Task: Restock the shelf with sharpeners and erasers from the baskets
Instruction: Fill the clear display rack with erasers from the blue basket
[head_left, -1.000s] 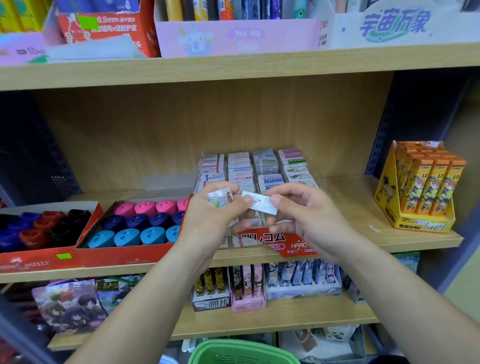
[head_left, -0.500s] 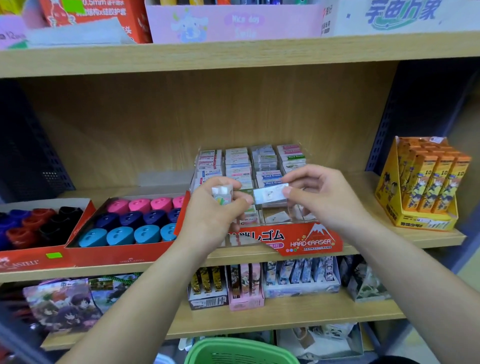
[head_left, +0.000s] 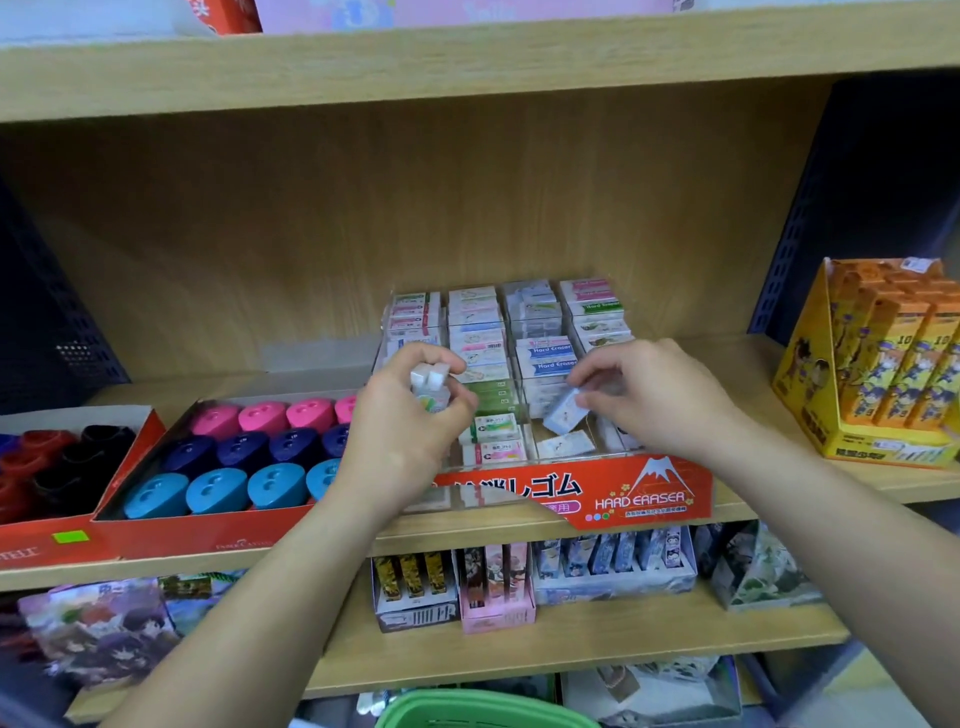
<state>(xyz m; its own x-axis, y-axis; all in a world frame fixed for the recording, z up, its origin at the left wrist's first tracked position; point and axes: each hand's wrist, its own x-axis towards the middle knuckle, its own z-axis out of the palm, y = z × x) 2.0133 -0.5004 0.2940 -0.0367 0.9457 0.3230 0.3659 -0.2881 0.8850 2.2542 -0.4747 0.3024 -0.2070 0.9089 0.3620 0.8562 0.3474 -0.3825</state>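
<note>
Eraser in my right hand (head_left: 660, 395), tilted over the display box (head_left: 644, 501).
My fingertips pinch 1 pale blue wrapped eraser (head_left: 563, 413) just above a front compartment of the clear box with the red "HARD ERASER" front, on the middle shelf (head_left: 519, 532). My left hand (head_left: 410, 436) is curled round a small bunch of erasers (head_left: 430, 379), 2 white ends poking out on top.

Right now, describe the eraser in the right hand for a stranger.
On the middle wooden shelf stands a clear plastic tray with a red front. Over it, the right hand pinches a pale-blue wrapped eraser, tilted, unlike the flat neighbours.
</note>
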